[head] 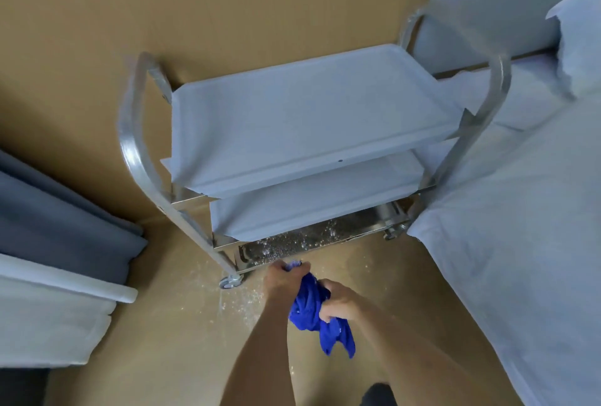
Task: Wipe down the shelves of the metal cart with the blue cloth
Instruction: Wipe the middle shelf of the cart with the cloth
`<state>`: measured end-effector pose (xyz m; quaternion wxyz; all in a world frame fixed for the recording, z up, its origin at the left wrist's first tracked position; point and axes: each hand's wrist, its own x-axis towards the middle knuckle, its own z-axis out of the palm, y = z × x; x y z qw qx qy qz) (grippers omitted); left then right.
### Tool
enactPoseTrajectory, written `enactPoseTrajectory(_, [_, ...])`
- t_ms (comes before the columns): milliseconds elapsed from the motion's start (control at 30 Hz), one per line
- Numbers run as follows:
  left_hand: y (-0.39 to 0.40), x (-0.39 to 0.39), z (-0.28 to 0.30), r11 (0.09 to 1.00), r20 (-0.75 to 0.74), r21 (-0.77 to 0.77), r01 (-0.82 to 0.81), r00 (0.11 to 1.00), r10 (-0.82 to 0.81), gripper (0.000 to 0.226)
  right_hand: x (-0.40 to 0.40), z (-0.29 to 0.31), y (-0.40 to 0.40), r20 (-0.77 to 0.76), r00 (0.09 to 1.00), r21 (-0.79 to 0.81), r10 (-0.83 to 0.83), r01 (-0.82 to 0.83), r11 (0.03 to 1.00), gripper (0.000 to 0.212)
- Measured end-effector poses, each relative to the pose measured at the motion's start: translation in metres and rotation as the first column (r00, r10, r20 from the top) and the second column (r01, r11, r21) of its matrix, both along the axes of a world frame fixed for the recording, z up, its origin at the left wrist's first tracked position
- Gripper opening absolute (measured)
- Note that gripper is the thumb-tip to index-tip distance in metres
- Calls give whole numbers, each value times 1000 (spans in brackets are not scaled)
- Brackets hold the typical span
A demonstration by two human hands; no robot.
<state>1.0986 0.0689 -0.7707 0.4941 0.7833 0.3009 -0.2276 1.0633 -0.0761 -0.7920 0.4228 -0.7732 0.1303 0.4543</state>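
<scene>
I find both hands, left [282, 276] and right [335, 303], gripping the cloth [309, 308] short of the cart [146, 158]; its bottom shelf [309, 238] looks speckled, unwiped.

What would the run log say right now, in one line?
left hand: grips blue cloth | right hand: grips cloth | bottom shelf: speckled, cloth off it
</scene>
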Motion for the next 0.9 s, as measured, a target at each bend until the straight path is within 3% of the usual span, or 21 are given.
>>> enactPoseTrajectory(67, [-7, -3, 56, 994, -77, -85, 75, 994, -81, 44, -7, 55, -2, 12, 998, 25, 63, -64, 998, 55])
enactPoseTrajectory(200, [-12, -3, 169, 973, -118, -167, 161, 976, -182, 37, -11, 171, 2, 212, 977, -28, -3, 9, 1000, 83])
enactPoseTrajectory(300, [-10, 11, 249, 956, -111, -156, 248, 957, -266, 31, 1, 247, 8, 199, 977, 0, -72, 73, 997, 63])
enactPoseTrajectory(400, [-4, 35, 322, 943, -80, -155, 293, 948, -307, 31, 26, 316, 12, 207, 966, -6, -156, 160, 987, 20])
enactPoseTrajectory(433, [-2, 45, 343, 946, -51, -151, 288, 953, -298, 31, 36, 337, 14, 225, 958, -11, -179, 186, 983, 10])
enactPoseTrajectory(500, [2, 66, 380, 952, 14, -150, 268, 963, -269, 29, 59, 371, 18, 280, 932, -3, -230, 240, 971, 23])
enactPoseTrajectory(633, [5, 116, 438, 956, 112, -238, 171, 983, -148, 32, 109, 426, 21, 391, 847, 51, -360, 370, 927, 18])
enactPoseTrajectory(733, [5, 152, 481, 941, 149, -328, 79, 988, -30, 14, 156, 455, 18, 434, 763, 156, -479, 461, 874, 10])
enactPoseTrajectory(900, [-1, 212, 506, 930, 220, -367, 30, 974, 56, 12, 233, 490, 13, 314, 676, 340, -666, 575, 744, 7])
